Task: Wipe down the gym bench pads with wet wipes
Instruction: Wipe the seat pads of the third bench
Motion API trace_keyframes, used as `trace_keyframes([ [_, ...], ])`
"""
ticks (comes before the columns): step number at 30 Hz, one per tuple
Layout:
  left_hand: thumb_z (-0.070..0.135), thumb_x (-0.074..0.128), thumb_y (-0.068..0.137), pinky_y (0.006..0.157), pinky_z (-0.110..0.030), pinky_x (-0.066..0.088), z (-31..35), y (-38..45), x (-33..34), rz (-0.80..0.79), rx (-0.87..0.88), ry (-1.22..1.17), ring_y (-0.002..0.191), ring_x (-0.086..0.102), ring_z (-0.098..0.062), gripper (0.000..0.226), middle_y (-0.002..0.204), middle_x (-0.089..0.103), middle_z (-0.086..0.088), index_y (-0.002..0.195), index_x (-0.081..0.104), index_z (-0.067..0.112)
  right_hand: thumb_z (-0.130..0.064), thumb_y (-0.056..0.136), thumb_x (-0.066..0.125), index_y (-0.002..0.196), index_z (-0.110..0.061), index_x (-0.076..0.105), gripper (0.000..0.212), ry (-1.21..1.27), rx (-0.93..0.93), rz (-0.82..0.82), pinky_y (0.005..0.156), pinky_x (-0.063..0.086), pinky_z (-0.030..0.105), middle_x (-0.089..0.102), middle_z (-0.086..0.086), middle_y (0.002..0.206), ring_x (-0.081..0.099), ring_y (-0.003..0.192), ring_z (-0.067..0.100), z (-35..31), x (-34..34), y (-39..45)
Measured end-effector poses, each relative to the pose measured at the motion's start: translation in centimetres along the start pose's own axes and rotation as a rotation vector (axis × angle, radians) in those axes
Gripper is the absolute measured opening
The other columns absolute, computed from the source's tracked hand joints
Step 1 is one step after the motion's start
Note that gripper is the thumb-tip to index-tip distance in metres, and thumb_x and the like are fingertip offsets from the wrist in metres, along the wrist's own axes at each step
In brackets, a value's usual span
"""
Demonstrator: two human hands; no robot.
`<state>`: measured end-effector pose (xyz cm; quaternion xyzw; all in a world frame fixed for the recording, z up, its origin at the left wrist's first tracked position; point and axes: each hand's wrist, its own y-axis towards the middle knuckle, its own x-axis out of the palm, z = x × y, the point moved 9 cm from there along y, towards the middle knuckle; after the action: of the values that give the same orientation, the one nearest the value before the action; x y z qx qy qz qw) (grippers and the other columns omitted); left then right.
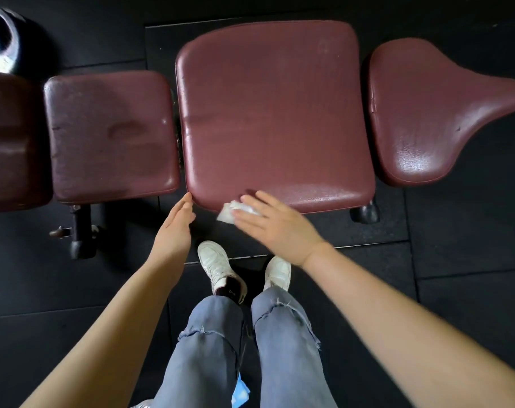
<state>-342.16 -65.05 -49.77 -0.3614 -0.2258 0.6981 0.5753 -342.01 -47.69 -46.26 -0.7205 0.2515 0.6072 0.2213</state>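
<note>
We are standing over a row of maroon bench pads on a black rubber floor (pixel 456 304). We are counting four pads: a large square pad (pixel 275 113) in the middle, a smaller square pad (pixel 110 134) to its left, a saddle-shaped pad (pixel 433 113) to its right, and the edge of a fourth pad (pixel 10 139) showing at the far left. One white wet wipe (pixel 235 211) is lying crumpled on the near edge of the large square pad, and our right hand (pixel 275 225) is pressing on it with fingers straight and spread, not curled round it. Our left hand (pixel 176 228) is hovering with fingers straight and together, holding nothing, its fingertips just beside the near left corner of the same pad; we cannot tell whether they are touching it. Below the pads, a black frame leg (pixel 81 231) is sticking out under the smaller pad, and a black foot (pixel 366 212) is showing under the large one. Our two white shoes (pixel 218 265) and grey jeans (pixel 285 348) are filling the space below our hands. A weight plate (pixel 3 39) is lying at the top left corner. Something light blue (pixel 241 393) is peeking out by our knee; we cannot tell what it is.
</note>
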Motion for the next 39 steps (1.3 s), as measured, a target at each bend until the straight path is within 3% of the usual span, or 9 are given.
trace_keyframes([
  [5, 0.037, 0.042, 0.103, 0.109, -0.029, 0.039, -0.5, -0.2, 0.1, 0.017, -0.024, -0.022, 0.121, 0.054, -0.003, 0.039, 0.114, 0.056, 0.035, 0.141, 0.05, 0.04, 0.004, 0.083, 0.049, 0.119, -0.019, 0.069, 0.047, -0.127, 0.14, -0.051, 0.115, 0.027, 0.049, 0.062, -0.005, 0.134, 0.056, 0.126, 0.03, 8.0, -0.8, -8.6],
  [9, 0.033, 0.04, 0.104, 0.112, -0.031, 0.037, -0.3, -0.2, 0.4, 0.001, -0.026, -0.029, 0.128, 0.05, -0.007, 0.041, 0.132, 0.055, 0.023, 0.145, 0.046, 0.037, 0.015, 0.069, 0.069, 0.12, -0.017, 0.068, 0.061, -0.067, 0.423, -0.06, 0.113, 0.025, 0.045, 0.062, -0.003, 0.133, 0.057, 0.124, 0.031, 11.6, -1.1, -14.4],
  [15, 0.036, 0.042, 0.103, 0.116, -0.036, 0.033, 0.4, -0.3, 0.3, -0.035, -0.049, 0.04, 0.135, 0.045, -0.009, 0.045, 0.148, 0.046, 0.016, 0.148, 0.041, 0.034, 0.015, 0.082, 0.054, 0.115, -0.011, 0.071, 0.045, 0.241, 1.232, 0.059, 0.105, 0.038, 0.046, 0.07, 0.01, 0.118, 0.06, 0.115, 0.035, 13.0, -0.5, -22.7],
  [18, 0.033, 0.045, 0.101, 0.118, -0.038, 0.032, 0.8, -0.3, 0.0, -0.043, -0.055, 0.074, 0.134, 0.045, -0.006, 0.045, 0.145, 0.049, 0.016, 0.146, 0.045, 0.034, 0.009, 0.088, 0.048, 0.118, -0.01, 0.07, 0.042, 0.513, 1.464, 0.298, 0.096, 0.041, 0.023, 0.069, 0.009, 0.12, 0.063, 0.111, 0.03, 12.1, -1.1, -23.4],
  [21, 0.023, 0.049, 0.099, 0.108, -0.024, 0.037, 0.9, -0.1, -0.5, -0.045, -0.063, 0.121, 0.125, 0.049, 0.001, 0.047, 0.138, 0.054, 0.018, 0.144, 0.048, 0.036, 0.003, 0.09, 0.048, 0.115, -0.016, 0.071, 0.039, 0.661, 1.318, 0.348, 0.084, 0.041, 0.012, 0.072, 0.002, 0.109, 0.066, 0.091, 0.015, 10.2, -2.7, -16.4],
  [24, 0.019, 0.051, 0.096, 0.074, 0.0, 0.039, 1.9, 0.2, -1.5, -0.022, -0.037, 0.209, 0.089, 0.056, 0.02, 0.047, 0.11, 0.062, 0.019, 0.14, 0.053, 0.034, -0.007, 0.093, 0.048, 0.108, -0.026, 0.067, 0.03, 0.818, 1.128, 0.327, 0.064, 0.037, 0.007, 0.067, -0.012, 0.091, 0.054, 0.07, -0.001, 8.2, -3.7, -7.8],
  [28, 0.017, 0.049, 0.095, 0.101, -0.022, 0.034, 4.3, 1.1, -2.8, -0.005, 0.09, 0.354, 0.124, 0.05, -0.003, 0.047, 0.137, 0.056, 0.012, 0.141, 0.052, 0.028, -0.016, 0.094, 0.052, 0.098, -0.026, 0.059, 0.013, 0.9, 0.862, 0.272, 0.063, 0.035, 0.007, 0.06, -0.015, 0.088, 0.051, 0.073, -0.001, 6.0, -4.1, 3.0],
  [32, 0.019, 0.049, 0.094, 0.1, -0.025, 0.036, 6.1, 2.2, -3.8, -0.044, 0.229, 0.528, 0.124, 0.05, -0.007, 0.047, 0.14, 0.05, 0.012, 0.141, 0.05, 0.029, -0.011, 0.089, 0.062, 0.094, -0.017, 0.067, 0.009, 0.771, 0.617, 0.132, 0.078, 0.043, 0.026, 0.059, -0.007, 0.097, 0.051, 0.093, 0.014, 4.8, -3.2, 10.0],
  [39, 0.014, 0.051, 0.094, 0.106, -0.029, 0.041, 6.8, 3.2, -4.7, -0.106, 0.304, 0.498, 0.122, 0.048, 0.0, 0.046, 0.132, 0.05, 0.016, 0.138, 0.052, 0.026, -0.021, 0.092, 0.062, 0.101, -0.012, 0.065, 0.014, 0.506, 0.294, -0.161, 0.085, 0.042, 0.038, 0.062, 0.003, 0.092, 0.054, 0.089, 0.025, 2.8, -1.3, 12.2],
])
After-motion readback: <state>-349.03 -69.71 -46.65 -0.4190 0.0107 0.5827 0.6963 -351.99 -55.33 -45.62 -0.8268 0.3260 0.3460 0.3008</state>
